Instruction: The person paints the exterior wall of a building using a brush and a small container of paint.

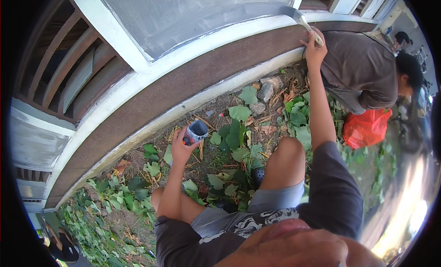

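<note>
"Brush (304,23), where is it?"

"In the right hand (316,48), gripped by its pale handle, with the bristles at the corner of the grey panel (183,23), by its white frame (183,57)."

"And the left hand (181,148)?"

"Wrapped round a cup (196,130), dark grey inside, above the leafy ground (225,161)."

"Anyone close?"

"A person (363,65) in a brown shirt bends over at the right, beside a red plastic bag (366,129)."

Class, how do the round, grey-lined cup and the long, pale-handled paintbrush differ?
The round, grey-lined cup is hollow and squat, whereas the long, pale-handled paintbrush is slim. The cup is in the left hand, away from the grey panel; the paintbrush is in the right hand, close to it. Both show grey and are held.
</note>
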`<state>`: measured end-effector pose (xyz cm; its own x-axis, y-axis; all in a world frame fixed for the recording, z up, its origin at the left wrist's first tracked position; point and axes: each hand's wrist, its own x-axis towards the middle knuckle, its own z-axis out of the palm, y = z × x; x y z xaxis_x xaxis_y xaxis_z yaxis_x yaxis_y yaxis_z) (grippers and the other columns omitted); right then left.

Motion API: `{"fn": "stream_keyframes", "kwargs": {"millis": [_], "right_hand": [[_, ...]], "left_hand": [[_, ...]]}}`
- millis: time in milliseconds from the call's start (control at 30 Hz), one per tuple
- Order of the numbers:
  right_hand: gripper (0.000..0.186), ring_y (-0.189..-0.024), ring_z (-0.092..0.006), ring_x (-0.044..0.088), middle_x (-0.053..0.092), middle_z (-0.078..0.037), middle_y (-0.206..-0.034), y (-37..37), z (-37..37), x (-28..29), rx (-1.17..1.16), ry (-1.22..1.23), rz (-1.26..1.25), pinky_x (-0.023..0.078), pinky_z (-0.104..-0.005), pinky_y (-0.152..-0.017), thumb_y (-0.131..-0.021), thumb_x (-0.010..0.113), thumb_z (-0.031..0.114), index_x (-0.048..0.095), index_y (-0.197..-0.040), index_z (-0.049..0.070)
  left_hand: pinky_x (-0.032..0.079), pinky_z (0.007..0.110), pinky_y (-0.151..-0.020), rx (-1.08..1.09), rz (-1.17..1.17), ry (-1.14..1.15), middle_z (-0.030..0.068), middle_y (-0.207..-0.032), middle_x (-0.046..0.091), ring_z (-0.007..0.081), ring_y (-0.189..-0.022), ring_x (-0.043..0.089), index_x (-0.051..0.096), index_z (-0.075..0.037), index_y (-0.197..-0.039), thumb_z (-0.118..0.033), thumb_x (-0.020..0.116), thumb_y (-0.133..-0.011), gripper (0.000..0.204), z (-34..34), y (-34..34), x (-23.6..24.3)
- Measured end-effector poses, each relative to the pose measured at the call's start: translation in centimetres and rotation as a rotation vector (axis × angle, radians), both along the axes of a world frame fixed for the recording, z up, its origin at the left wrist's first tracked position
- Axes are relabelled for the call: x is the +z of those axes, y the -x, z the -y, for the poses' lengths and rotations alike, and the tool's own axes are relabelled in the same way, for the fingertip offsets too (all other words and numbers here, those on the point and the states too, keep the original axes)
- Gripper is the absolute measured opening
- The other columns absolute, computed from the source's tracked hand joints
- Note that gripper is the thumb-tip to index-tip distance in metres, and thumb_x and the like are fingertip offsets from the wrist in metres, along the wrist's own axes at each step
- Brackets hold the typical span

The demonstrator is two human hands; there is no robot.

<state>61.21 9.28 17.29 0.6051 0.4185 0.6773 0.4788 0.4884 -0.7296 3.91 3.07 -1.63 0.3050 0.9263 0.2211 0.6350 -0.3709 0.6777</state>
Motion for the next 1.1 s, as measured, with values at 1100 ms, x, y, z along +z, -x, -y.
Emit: {"fn": "stream_keyframes", "kwargs": {"millis": [1100], "right_hand": [[0.027,-0.1,-0.0174,0.074,0.074,-0.014,-0.113,4.6,-2.3,0.4,-0.165,-0.05,0.127,0.069,-0.0329,-0.076,-0.106,0.061,0.009,0.066,-0.131,-0.002]], "left_hand": [[0.056,0.043,-0.091,-0.014,-0.001,-0.012,0.0114,-0.12,0.061,0.0317,-0.107,0.066,0.064,-0.011,-0.139,-0.031,0.097,-0.068,0.081,-0.6,-1.6,0.5]]}}
